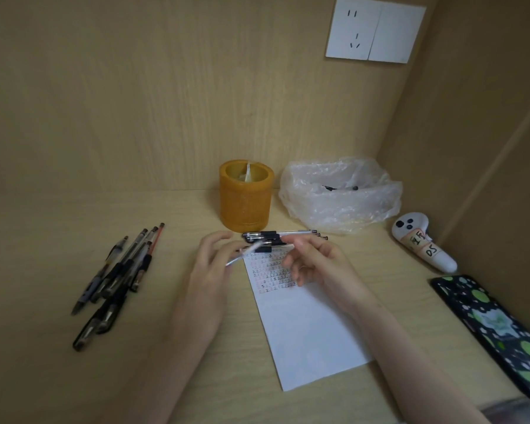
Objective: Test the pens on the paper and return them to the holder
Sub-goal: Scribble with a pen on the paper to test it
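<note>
Controller tape label reads "DS"; marks on paper illegible. Left hand grips blurred pen above paper's far end. Right hand curled alongside, hold unclear. Holder at desk's back edge.

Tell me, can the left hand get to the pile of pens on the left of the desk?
Probably yes. The pile of pens lies on open desk to the left of the left hand, with nothing between them. But that hand seems to hold a blurred pen.
</note>
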Action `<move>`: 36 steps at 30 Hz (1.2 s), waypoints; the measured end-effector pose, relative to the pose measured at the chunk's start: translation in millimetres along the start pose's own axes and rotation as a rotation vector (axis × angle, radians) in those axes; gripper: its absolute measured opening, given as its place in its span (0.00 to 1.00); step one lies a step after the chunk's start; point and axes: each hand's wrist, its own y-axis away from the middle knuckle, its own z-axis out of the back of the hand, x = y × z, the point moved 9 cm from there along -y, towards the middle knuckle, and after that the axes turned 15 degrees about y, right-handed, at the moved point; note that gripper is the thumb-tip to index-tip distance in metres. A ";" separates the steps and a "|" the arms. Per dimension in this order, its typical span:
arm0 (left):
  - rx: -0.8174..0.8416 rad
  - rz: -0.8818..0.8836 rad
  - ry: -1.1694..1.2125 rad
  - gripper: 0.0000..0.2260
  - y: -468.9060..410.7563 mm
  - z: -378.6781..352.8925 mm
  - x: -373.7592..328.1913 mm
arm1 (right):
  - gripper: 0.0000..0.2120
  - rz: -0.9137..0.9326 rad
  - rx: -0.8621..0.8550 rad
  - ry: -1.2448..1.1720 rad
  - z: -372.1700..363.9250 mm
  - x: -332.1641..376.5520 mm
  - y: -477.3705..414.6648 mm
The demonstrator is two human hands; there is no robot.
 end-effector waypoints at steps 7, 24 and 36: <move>0.153 -0.160 0.225 0.16 5.9 -20.6 -32.8 | 0.06 0.056 0.145 -0.027 -21.7 5.2 4.7; 0.178 -0.050 -0.217 0.14 9.1 -29.3 -13.7 | 0.09 0.087 0.003 -0.105 -5.3 9.4 2.6; 0.159 0.033 -0.019 0.15 12.3 -23.7 -9.8 | 0.15 0.106 0.145 -0.197 -15.0 8.9 4.6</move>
